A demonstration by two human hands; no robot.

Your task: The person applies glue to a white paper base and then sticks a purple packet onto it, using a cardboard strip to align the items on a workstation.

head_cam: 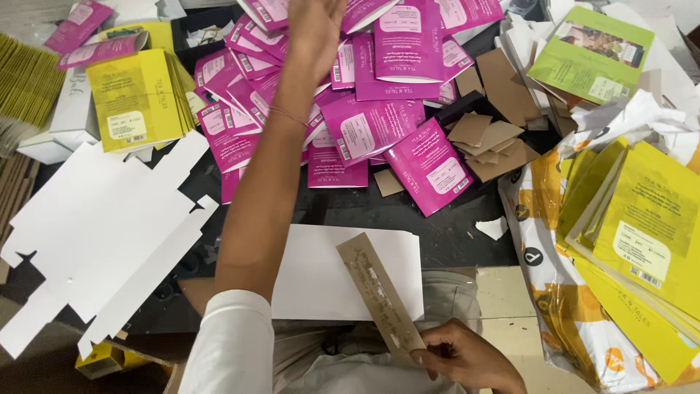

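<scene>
My left hand (pixel 315 25) reaches far forward over a heap of magenta flat packets (pixel 368 128); its fingers are cut off by the top edge, so I cannot see whether it grips one. My right hand (pixel 467 357) is low by my lap, pinching the near end of a long brown cardboard strip (pixel 379 295) that slants up to the left. The strip lies over a white sheet (pixel 324 273) in front of me.
Unfolded white box blanks (pixel 102 233) lie at the left. Yellow packets (pixel 138 98) are stacked at the upper left and more yellow packets (pixel 645 226) at the right on plastic wrapping. Brown card pieces (pixel 492 138) and a green packet (pixel 590 55) lie at the upper right.
</scene>
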